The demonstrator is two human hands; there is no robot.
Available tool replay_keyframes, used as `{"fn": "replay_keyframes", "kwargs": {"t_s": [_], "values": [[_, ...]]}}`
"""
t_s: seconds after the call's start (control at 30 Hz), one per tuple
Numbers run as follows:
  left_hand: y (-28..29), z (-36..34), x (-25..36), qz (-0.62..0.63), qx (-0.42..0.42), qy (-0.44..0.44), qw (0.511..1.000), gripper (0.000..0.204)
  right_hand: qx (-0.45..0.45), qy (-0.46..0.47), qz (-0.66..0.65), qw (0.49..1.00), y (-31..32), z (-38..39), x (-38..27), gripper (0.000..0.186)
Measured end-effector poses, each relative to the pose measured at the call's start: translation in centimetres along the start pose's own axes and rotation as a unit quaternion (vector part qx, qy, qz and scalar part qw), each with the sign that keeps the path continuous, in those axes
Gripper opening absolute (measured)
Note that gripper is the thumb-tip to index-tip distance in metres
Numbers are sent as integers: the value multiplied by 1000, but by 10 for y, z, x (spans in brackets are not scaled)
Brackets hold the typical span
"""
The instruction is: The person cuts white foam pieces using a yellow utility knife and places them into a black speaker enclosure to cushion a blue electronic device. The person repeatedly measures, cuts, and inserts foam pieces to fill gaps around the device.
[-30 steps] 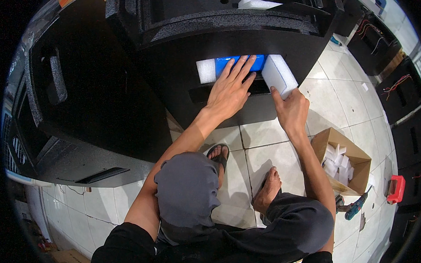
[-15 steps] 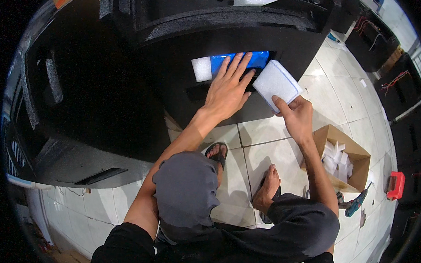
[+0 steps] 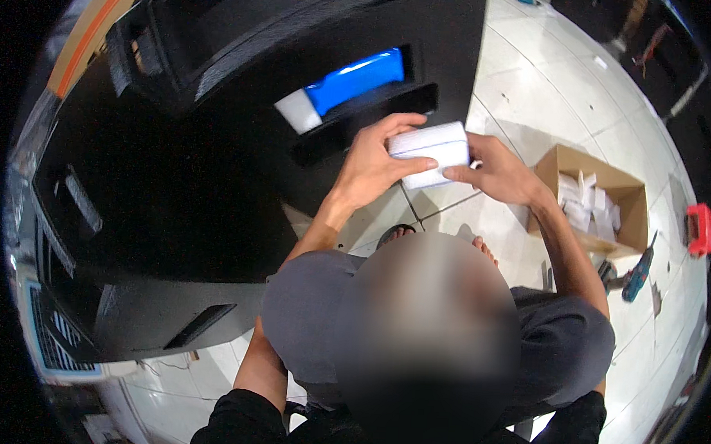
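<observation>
A white foam block with a thin blue line (image 3: pixel 431 145) is gripped between my left hand (image 3: pixel 373 163) and my right hand (image 3: pixel 504 168), just out from the face of a black cabinet (image 3: pixel 192 177). Each thumb presses on the foam's near side. In a recess of that cabinet lies a glossy blue pack (image 3: pixel 357 73), with a smaller white foam piece (image 3: pixel 301 110) at its left end. A dark slot (image 3: pixel 311 146) runs below the pack, partly behind my left hand.
An open cardboard box of white foam pieces (image 3: pixel 591 205) stands on the tiled floor to my right, near a teal power drill (image 3: pixel 637 277) and a red case (image 3: pixel 698 229). More dark cabinets with wires (image 3: pixel 655 41) line the right side. My knees are below my hands.
The foam block has come away from the cabinet into both hands. My left hand has left the blue pack and closed on the foam. The view has shifted.
</observation>
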State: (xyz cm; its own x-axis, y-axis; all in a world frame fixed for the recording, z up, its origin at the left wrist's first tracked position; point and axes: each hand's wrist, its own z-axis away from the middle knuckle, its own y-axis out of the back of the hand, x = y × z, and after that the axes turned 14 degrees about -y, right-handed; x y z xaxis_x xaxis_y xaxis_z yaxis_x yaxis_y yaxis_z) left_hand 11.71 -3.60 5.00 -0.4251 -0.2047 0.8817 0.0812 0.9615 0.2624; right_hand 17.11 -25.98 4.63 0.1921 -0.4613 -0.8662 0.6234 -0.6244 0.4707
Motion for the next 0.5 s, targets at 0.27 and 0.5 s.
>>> {"fn": "replay_keyframes", "kwargs": {"t_s": [0.27,0.5], "values": [[-39,-9,-9,-183,-11,31,983,37,259,-97,67,959,32,77,86,56],[-99,-10,-45,-68,-94,127,985,39,365,-422,63,828,2,308,214,29]]}}
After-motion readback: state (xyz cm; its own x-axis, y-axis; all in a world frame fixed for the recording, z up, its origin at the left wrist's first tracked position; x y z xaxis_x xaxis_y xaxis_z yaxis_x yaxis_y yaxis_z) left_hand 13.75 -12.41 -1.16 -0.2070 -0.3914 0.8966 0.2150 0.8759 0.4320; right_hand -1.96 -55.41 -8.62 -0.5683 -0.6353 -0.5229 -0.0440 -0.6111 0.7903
